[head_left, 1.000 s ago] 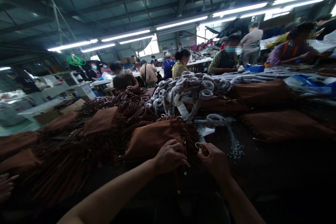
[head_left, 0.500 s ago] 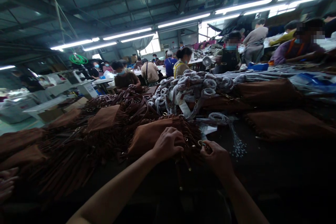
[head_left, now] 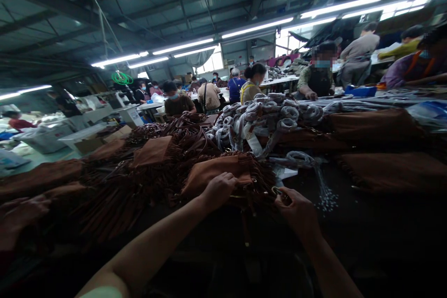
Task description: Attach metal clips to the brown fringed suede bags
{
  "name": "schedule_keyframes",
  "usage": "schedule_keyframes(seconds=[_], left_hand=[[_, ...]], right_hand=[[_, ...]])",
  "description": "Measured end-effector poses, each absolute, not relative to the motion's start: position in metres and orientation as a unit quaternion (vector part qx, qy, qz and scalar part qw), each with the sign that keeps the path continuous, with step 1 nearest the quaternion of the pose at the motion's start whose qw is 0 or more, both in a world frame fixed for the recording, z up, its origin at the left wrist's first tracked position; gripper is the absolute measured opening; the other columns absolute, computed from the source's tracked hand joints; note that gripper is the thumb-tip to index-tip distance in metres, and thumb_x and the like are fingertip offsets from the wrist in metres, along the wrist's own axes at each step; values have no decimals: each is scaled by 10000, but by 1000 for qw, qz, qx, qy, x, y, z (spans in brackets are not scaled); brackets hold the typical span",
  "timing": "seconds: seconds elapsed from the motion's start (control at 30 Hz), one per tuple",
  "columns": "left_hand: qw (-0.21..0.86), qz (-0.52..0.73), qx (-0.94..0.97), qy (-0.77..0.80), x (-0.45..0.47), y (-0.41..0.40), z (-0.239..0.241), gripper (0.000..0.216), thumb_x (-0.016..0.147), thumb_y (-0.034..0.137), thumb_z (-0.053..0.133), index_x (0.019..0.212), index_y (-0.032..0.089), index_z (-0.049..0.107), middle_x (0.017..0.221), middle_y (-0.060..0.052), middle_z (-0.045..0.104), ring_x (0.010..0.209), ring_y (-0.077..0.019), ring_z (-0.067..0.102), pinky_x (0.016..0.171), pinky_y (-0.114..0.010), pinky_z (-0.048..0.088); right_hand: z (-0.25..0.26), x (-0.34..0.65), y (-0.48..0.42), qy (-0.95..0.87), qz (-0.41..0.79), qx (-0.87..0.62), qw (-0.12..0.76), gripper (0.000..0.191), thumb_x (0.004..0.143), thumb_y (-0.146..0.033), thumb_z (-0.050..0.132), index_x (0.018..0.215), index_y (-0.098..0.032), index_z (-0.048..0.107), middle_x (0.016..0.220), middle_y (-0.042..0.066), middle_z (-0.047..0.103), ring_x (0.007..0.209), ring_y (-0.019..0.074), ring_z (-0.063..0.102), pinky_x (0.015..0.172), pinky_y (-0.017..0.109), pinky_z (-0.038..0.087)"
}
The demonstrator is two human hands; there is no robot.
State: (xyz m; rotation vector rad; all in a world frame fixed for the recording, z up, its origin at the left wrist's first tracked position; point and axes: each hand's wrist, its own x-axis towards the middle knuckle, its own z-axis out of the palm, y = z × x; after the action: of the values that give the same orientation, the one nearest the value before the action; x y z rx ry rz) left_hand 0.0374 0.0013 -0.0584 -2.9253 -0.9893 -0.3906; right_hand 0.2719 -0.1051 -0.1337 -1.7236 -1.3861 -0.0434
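A brown suede fringed bag [head_left: 213, 170] lies in front of me on the dark table [head_left: 366, 237]. My left hand [head_left: 218, 191] is closed on the bag's near edge. My right hand [head_left: 298, 214] is closed beside it, pinching a small metal ring [head_left: 275, 191] at the bag's right corner. A thin brown strap [head_left: 244, 230] hangs down between my hands.
Many more brown fringed bags [head_left: 115, 181] are heaped to the left, and flat ones [head_left: 387, 167] lie at right. A pile of plastic-wrapped coiled straps [head_left: 268, 116] sits behind. Small white ties [head_left: 324, 193] lie right of my hand. Other workers [head_left: 319, 77] sit at far tables.
My left hand slid up along the bag's edge and lifted it a little. My right hand kept its pinch on the ring. The view shifted slightly left.
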Motion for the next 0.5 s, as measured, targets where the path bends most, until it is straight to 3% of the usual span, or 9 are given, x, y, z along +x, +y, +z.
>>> schedule_keyframes(seconds=[0.2, 0.37, 0.5], left_hand=[[-38, -248, -921, -299, 19, 5, -41, 191, 887, 181, 492, 1019, 190, 629, 981, -40, 621, 924, -167, 568, 835, -296, 444], [-82, -203, -946, -239, 10, -15, -59, 168, 871, 231, 543, 991, 219, 660, 940, -33, 619, 890, -153, 566, 811, -284, 462], [-90, -205, -939, -260, 20, -27, -58, 243, 816, 315, 628, 1045, 234, 639, 1027, -37, 591, 965, -173, 549, 849, -302, 459]], right_hand=[[-128, 272, -110, -548, -5, -701, 456, 274, 768, -328, 546, 981, -206, 668, 954, 44, 697, 739, 164, 656, 673, 258, 497], [-124, 268, -109, -553, -23, -707, 441, 257, 768, -323, 534, 958, -224, 675, 914, 30, 703, 741, 171, 654, 662, 266, 484], [-123, 259, -108, -563, -19, -698, 443, 250, 769, -307, 531, 955, -214, 670, 898, 30, 701, 707, 160, 649, 647, 255, 479]])
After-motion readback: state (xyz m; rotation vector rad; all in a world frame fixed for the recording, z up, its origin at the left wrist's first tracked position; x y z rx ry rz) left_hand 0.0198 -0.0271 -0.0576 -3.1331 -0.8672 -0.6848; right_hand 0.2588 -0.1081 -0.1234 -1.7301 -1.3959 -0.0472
